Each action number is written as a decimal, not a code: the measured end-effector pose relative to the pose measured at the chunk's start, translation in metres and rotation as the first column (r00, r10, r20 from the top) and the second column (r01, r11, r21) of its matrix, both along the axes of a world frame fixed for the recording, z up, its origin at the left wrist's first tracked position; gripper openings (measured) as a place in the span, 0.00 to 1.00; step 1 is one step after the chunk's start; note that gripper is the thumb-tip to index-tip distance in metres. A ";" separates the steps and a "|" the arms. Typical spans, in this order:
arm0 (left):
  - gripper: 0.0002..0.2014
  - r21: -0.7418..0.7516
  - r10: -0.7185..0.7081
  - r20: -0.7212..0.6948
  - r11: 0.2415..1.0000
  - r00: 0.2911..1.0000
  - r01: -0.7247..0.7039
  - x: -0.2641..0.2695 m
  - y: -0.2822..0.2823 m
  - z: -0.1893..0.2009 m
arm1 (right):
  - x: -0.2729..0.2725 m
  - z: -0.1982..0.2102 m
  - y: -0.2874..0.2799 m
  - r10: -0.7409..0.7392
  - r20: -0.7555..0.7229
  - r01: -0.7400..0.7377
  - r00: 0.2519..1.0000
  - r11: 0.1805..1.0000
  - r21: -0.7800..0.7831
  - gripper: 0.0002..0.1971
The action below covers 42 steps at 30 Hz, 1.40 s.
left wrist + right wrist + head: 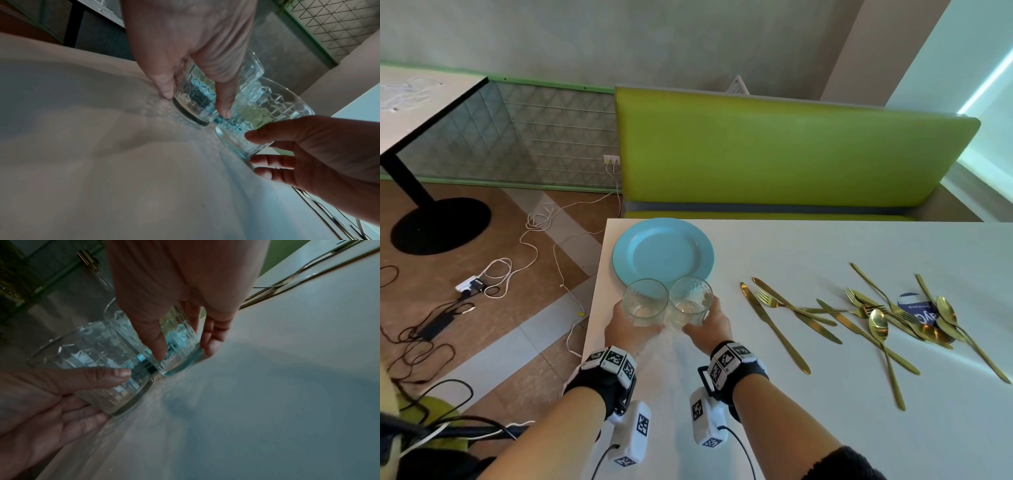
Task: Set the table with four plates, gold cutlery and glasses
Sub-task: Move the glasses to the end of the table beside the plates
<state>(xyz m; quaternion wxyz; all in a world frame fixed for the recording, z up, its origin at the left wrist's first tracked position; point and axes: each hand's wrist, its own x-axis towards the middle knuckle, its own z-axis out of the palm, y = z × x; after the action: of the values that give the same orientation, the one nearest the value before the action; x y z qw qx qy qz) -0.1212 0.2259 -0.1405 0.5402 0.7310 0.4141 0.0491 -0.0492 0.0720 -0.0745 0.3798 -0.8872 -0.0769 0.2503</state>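
Note:
Two clear patterned glasses stand side by side on the white table (808, 246), just in front of a light blue plate (654, 253). My left hand (631, 323) grips the left glass (645, 301), thumb and fingers curled round its lower part (195, 104). My right hand (709, 325) grips the right glass (691, 299) the same way (180, 345). The two glasses nearly touch, with their bases at the table surface. Several gold knives, forks and spoons (859, 315) lie in a loose pile to the right.
A round blue label (914, 303) lies under the spoons. A green bench (791, 154) stands behind the table. The table's left edge is close to my left hand, with cables and a power strip (470, 284) on the floor beyond it. Another table (414, 109) stands far left.

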 end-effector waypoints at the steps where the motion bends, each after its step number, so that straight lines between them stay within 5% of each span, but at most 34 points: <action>1: 0.48 -0.011 0.004 -0.001 1.000 1.000 -0.004 0.000 0.001 -0.001 | 0.000 0.000 0.000 0.005 -0.001 -0.005 1.000 1.000 -0.009 0.37; 7: 0.71 0.062 0.062 0.040 0.996 0.997 -0.065 -0.013 -0.013 0.034 | -0.001 0.008 -0.010 0.043 -0.036 -0.046 0.998 0.996 -0.075 0.44; 13: 0.69 0.286 0.114 0.286 0.937 0.951 -0.199 -0.016 -0.027 0.086 | 0.010 0.037 -0.042 -0.014 0.005 0.014 1.000 0.990 -0.140 0.47; 18: 0.59 0.299 0.085 0.373 0.932 0.924 -0.206 0.013 -0.067 0.146 | 0.029 0.073 -0.092 -0.113 0.072 0.123 0.991 0.978 -0.168 0.40; 24: 0.43 0.356 -0.164 0.365 0.934 0.916 0.026 0.076 -0.137 0.183 | 0.058 0.102 -0.185 -0.281 0.109 0.295 0.953 0.946 -0.132 0.38; 29: 0.28 0.320 -0.333 0.316 0.919 0.888 0.231 0.137 -0.220 0.189 | 0.091 0.110 -0.289 -0.436 0.143 0.457 0.888 0.869 -0.189 0.28; 31: 0.26 0.321 -0.400 0.279 0.896 0.873 0.308 0.163 -0.256 0.189 | 0.108 0.106 -0.335 -0.485 0.134 0.503 0.864 0.839 -0.206 0.23; 36: 0.27 0.281 -0.511 0.198 0.847 0.836 0.451 0.232 -0.349 0.182 | 0.150 0.090 -0.448 -0.659 0.092 0.661 0.747 0.721 -0.206 0.35; 42: 0.28 0.205 -0.647 0.104 0.757 0.755 0.620 0.304 -0.466 0.171 | 0.189 0.073 -0.575 -0.774 0.068 0.758 0.629 0.592 -0.273 0.34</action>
<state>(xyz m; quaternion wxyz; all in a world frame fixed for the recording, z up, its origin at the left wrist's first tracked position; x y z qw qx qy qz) 0.1829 -0.2401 0.0306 0.4981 0.8615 0.0888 -0.0428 0.1396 -0.5031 -0.0018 0.3250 -0.8699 0.3583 0.0964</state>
